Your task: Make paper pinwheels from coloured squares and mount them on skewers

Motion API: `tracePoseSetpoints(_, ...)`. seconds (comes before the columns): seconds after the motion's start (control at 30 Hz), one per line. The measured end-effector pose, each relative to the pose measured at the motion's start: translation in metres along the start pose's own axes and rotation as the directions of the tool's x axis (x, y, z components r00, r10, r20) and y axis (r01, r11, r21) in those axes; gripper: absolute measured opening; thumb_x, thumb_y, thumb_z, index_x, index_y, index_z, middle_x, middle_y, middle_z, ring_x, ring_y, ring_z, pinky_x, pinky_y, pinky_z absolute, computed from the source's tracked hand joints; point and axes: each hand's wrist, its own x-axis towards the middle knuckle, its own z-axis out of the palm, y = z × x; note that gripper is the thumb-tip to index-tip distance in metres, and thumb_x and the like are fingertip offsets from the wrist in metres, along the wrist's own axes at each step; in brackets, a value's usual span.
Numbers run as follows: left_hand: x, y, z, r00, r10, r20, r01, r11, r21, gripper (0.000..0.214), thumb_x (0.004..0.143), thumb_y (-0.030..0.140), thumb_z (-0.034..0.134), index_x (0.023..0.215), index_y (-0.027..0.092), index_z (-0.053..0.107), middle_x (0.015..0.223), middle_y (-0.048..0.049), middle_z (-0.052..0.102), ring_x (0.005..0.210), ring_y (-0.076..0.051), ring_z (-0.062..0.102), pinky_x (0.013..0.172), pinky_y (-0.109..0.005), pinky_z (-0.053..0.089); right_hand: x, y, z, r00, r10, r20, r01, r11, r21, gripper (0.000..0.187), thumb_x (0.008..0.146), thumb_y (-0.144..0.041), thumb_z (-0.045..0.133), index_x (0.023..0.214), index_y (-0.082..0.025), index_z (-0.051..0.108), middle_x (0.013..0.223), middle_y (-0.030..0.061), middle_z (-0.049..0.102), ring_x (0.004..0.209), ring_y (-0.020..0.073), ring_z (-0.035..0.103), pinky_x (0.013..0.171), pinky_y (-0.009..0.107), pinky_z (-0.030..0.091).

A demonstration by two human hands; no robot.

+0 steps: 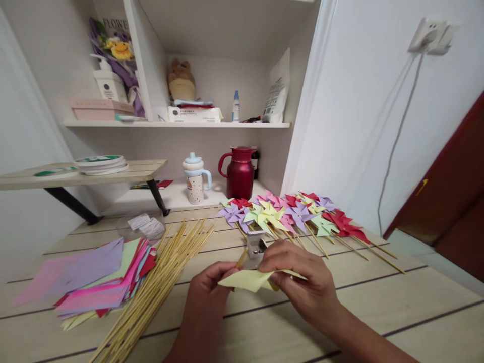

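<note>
A pale yellow paper pinwheel point(247, 280), partly folded, is between my two hands above the table. My right hand point(304, 277) pinches its middle from above with thumb and fingers. My left hand point(207, 290) is closed at the paper's left side, and the tip of a thin wooden stick point(241, 257) pokes out above its fingers. How the stick meets the paper is hidden. Just beyond my fingers stands a small open white box point(256, 248) with small dark metal pieces in it.
Finished paper pinwheels point(298, 216) on sticks lie at the back right. To the left are a bundle of wooden sticks point(159, 282) and a stack of coloured paper sheets point(102, 277). A red jug point(240, 174) and a pale cup point(195, 186) stand behind, beneath a shelf point(181, 124).
</note>
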Motion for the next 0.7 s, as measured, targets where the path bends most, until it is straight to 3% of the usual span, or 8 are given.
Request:
tracePoseSetpoints(0.07, -0.001, 0.005, 0.001, 0.999, -0.039, -0.025, 0.038, 0.998, -0.039, 0.016, 0.065, 0.020, 0.068, 0.077, 0.019, 0.078, 0.078, -0.0033, 0.077, 0.070, -0.018, 0.066, 0.068, -0.028, 0.050, 0.000, 0.000, 0.000, 1.000, 0.002, -0.003, -0.002, 1.000, 0.006, 0.020, 0.085, -0.007, 0.061, 0.093, -0.022, 0.071, 0.081, 0.0046, 0.071, 0.076, 0.0179, 0.067, 0.065, 0.030, 0.054)
tracePoseSetpoints(0.13, -0.003, 0.008, 0.001, 0.999, -0.003, -0.047, 0.001, 0.999, -0.033, 0.015, 0.065, 0.020, 0.068, 0.076, 0.019, 0.078, 0.076, -0.0031, 0.077, 0.070, -0.018, 0.067, 0.068, -0.028, 0.051, 0.001, -0.001, 0.000, 1.000, -0.007, -0.012, 0.007, 1.000, 0.013, 0.020, 0.084, -0.006, 0.061, 0.093, -0.021, 0.072, 0.081, 0.0047, 0.071, 0.076, 0.0175, 0.067, 0.065, 0.030, 0.054)
tracePoseSetpoints(0.23, -0.005, 0.008, 0.002, 0.983, 0.165, -0.074, -0.162, 0.986, 0.047, 0.016, 0.065, 0.015, 0.066, 0.073, 0.021, 0.079, 0.075, -0.0025, 0.076, 0.073, -0.019, 0.069, 0.069, -0.028, 0.053, 0.002, -0.002, 0.001, 0.999, -0.032, -0.008, 0.032, 0.999, 0.023, 0.021, 0.084, -0.005, 0.061, 0.094, -0.020, 0.072, 0.081, 0.0050, 0.071, 0.076, 0.0167, 0.067, 0.065, 0.028, 0.053)
tracePoseSetpoints(0.4, -0.010, 0.002, 0.000, 0.915, 0.393, -0.091, -0.376, 0.913, 0.156, 0.029, 0.066, 0.006, 0.059, 0.077, 0.023, 0.079, 0.075, -0.0007, 0.075, 0.072, -0.017, 0.068, 0.064, -0.024, 0.053, 0.002, -0.005, 0.002, 1.000, -0.025, -0.002, 0.025, 0.999, 0.036, 0.020, 0.084, -0.005, 0.062, 0.094, -0.020, 0.072, 0.081, 0.0047, 0.070, 0.075, 0.0168, 0.067, 0.064, 0.029, 0.053)
tracePoseSetpoints(0.57, -0.011, -0.006, -0.004, 0.896, 0.444, 0.001, -0.430, 0.866, 0.255, 0.044, 0.066, -0.002, 0.051, 0.086, 0.025, 0.079, 0.080, -0.0004, 0.075, 0.076, -0.017, 0.069, 0.067, -0.024, 0.053, 0.001, -0.006, 0.002, 1.000, -0.002, -0.016, 0.002, 0.999, 0.034, 0.021, 0.085, -0.007, 0.061, 0.094, -0.022, 0.072, 0.082, 0.0049, 0.071, 0.076, 0.0177, 0.067, 0.064, 0.029, 0.054)
tracePoseSetpoints(0.7, -0.011, -0.008, -0.006, 0.888, 0.459, 0.034, -0.449, 0.847, 0.286, 0.040, 0.070, 0.000, 0.053, 0.088, 0.025, 0.079, 0.082, -0.0015, 0.074, 0.077, -0.018, 0.069, 0.069, -0.026, 0.054, 0.001, -0.006, 0.002, 1.000, -0.010, -0.015, 0.011, 0.999, 0.044, 0.022, 0.085, -0.007, 0.062, 0.095, -0.022, 0.072, 0.082, 0.0049, 0.072, 0.077, 0.0174, 0.067, 0.065, 0.029, 0.055)
